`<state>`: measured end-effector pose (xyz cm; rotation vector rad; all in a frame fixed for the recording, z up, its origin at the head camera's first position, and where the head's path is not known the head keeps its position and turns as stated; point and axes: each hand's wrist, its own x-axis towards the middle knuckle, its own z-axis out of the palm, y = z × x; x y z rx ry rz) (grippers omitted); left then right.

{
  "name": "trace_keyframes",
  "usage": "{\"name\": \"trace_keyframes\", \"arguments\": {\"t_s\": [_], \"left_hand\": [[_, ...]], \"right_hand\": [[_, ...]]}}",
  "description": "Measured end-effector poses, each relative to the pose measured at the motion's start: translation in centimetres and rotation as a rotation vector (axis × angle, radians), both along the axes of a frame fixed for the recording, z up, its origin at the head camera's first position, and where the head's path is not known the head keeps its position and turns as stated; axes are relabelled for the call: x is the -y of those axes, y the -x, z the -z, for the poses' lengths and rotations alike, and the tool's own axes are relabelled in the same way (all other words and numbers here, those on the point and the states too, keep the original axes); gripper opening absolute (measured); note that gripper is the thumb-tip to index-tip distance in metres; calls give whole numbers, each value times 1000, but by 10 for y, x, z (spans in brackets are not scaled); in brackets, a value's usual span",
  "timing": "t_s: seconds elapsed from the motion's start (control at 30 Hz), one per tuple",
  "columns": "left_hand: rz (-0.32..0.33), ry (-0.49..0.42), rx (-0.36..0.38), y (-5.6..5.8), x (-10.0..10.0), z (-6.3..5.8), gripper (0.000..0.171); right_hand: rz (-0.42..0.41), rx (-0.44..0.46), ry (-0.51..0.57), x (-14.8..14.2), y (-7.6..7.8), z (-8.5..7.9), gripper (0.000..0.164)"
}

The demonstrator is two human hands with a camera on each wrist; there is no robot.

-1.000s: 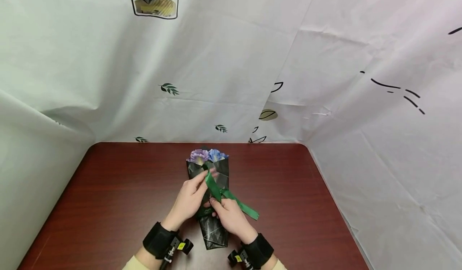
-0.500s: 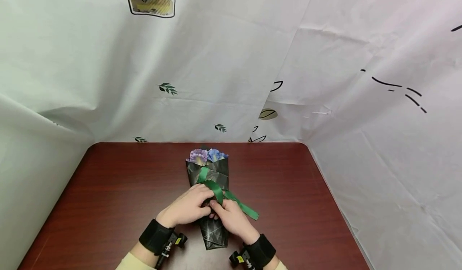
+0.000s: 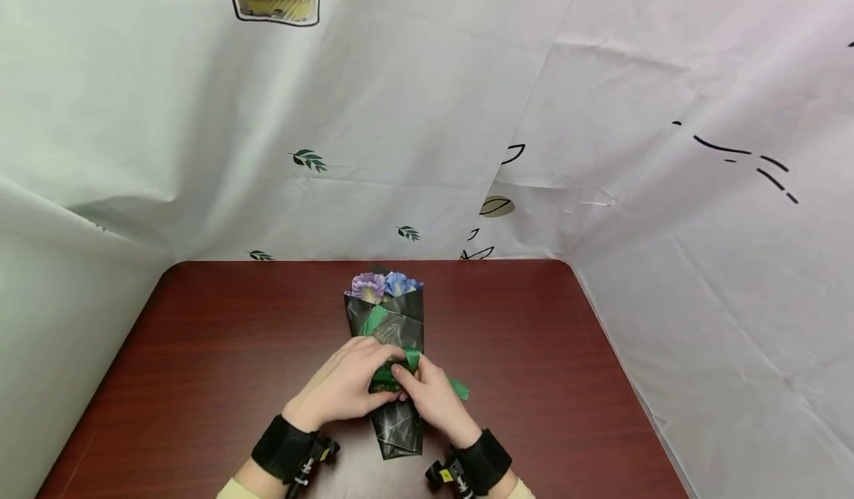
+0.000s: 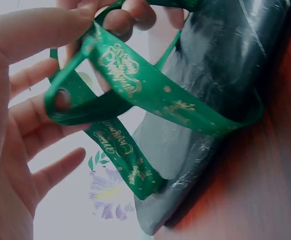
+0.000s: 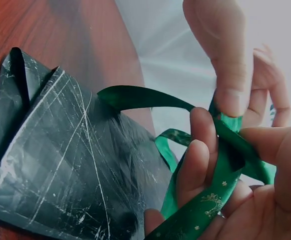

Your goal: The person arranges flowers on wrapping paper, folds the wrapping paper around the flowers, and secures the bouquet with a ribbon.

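Observation:
A bouquet (image 3: pixel 402 428) in black wrapping paper lies on the table, with purple and blue flowers (image 3: pixel 383 285) at its far end. Around its middle goes a green ribbon (image 4: pixel 150 90) printed in gold. My left hand (image 3: pixel 343 380) is over the bouquet's left side; in its wrist view the thumb is against the ribbon, and a loop passes by its spread fingers (image 4: pixel 60 167). From the right, my right hand (image 3: pixel 437 399) pinches the ribbon between thumb and curled fingers (image 5: pixel 198 160). Both hands meet at the crossing strands, partly hiding them. One ribbon tail (image 3: pixel 459 388) sticks out beyond my right hand.
The reddish-brown table (image 3: pixel 233 336) has rounded far corners. White printed cloth (image 3: pixel 414 113) hangs behind it and along its sides. Black straps with small cameras (image 3: pixel 287 447) are worn on both wrists.
My left hand has come down from the upper wrapping toward my right hand, bringing the ribbon strand with it. The ribbon is bunched between the hands, and less tail shows at the right.

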<state>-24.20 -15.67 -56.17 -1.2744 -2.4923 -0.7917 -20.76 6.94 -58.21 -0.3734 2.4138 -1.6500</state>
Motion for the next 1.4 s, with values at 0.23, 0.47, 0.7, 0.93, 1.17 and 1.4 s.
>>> {"name": "trace_keyframes", "arguments": {"t_s": [0.23,0.47,0.7,0.93,1.17,1.4], "left_hand": [[21,8,-156,1,-5,5,55],[12,-37,-195,-1,-10,12,58],[-7,43,-237,-5,-13,12,62],[-49,133,-207,-8,-14,11,47],[-94,138,-247,-10,-19,13,32],[-146,112,-238,-11,-24,15,12]], "right_hand": [[27,46,-10,4,-2,-13,51],[87,84,-68,6,-4,-16,73],[91,99,-105,6,-6,-18,86],[50,39,-168,4,-9,-23,91],[26,22,-177,1,-14,-27,92],[2,9,-175,-5,-20,-27,89]]}}
